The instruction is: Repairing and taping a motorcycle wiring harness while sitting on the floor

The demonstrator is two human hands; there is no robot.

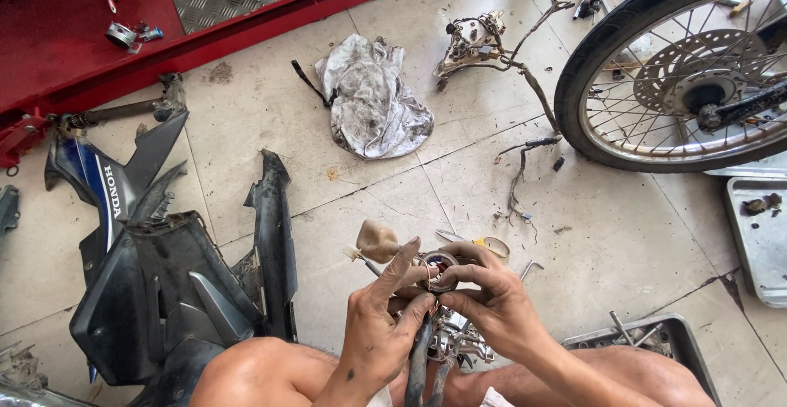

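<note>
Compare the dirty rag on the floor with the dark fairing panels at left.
The rag is pale, crumpled and soft; the fairing panels are dark, rigid and angular. The rag is one small piece lying alone; the panels are several larger pieces piled together. Both lie on the tiled floor, away from both hands.

Red ramp (246, 26), grey stained rag (373, 100), black and blue fairings (156, 268), beige tiles (623, 243)
</note>
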